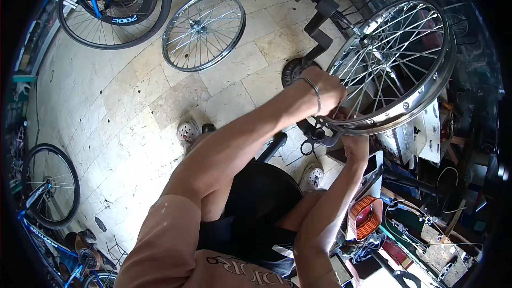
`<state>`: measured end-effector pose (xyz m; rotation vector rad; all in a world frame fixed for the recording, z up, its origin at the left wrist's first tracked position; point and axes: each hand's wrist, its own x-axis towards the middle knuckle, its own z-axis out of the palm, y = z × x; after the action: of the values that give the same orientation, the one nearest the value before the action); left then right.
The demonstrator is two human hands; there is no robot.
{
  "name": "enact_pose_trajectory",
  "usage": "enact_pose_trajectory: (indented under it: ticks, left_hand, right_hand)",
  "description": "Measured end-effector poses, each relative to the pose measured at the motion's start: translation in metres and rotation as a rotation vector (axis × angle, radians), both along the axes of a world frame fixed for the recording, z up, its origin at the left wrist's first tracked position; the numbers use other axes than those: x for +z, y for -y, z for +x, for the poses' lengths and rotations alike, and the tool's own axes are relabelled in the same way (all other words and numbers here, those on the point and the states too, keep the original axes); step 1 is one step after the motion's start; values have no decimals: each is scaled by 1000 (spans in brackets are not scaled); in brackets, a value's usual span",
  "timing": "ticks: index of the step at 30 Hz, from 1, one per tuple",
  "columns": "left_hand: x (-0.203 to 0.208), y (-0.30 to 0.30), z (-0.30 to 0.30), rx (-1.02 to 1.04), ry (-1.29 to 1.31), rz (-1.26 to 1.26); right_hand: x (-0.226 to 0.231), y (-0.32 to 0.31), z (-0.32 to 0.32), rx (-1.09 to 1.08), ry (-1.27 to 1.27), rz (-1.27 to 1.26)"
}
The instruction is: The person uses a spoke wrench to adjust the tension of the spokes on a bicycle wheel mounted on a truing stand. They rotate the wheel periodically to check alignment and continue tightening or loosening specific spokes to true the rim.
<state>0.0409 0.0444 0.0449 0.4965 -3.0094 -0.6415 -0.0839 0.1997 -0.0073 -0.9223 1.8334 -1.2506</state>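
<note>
Left hand (326,89) clasping chrome wheel rim (421,101), right hand (354,144) beneath, grip seemingly closed on rim

Spare spoked wheel (204,31) on tiled floor (122,101) — blue bicycle (109,0) behind.

Rim (426,98): polished metal, glossy, mirror-bright. Spokes (392,58): thin bright metal wire. Bracelet (314,89): shiny metal band. Second wheel (204,31): metal rim, duller sheen. Floor (133,101): pale stone tiles, matt, worn, stained. Tyre (154,10): black rubber, matt. Basket (365,216): orange plastic mesh.
</note>
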Motion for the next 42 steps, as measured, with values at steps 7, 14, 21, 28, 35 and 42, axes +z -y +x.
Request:
enact_pose_trajectory:
  ticks: [7,14,21,28,35,42]
  left_hand:
    - [-5,-6,9,175,-83,46]
    - [-2,39,49,135,-260,484]
    - [-26,31,29,-43,-206,671]
    - [-43,40,8,-155,-122,852]
    - [-53,45,-27,-218,-149,903]
    - [-67,62,-12,-167,-57,883]
  right_hand:
    - [18,-2,-8,-51,-88,-83]
    - [49,0,1,-90,394,-48]
    - [25,6,7,-103,109,-114]
    - [24,2,-1,-109,249,-12]
    - [37,-3,-5,-154,284,4]
    - [28,4,1,-135,272,-29]
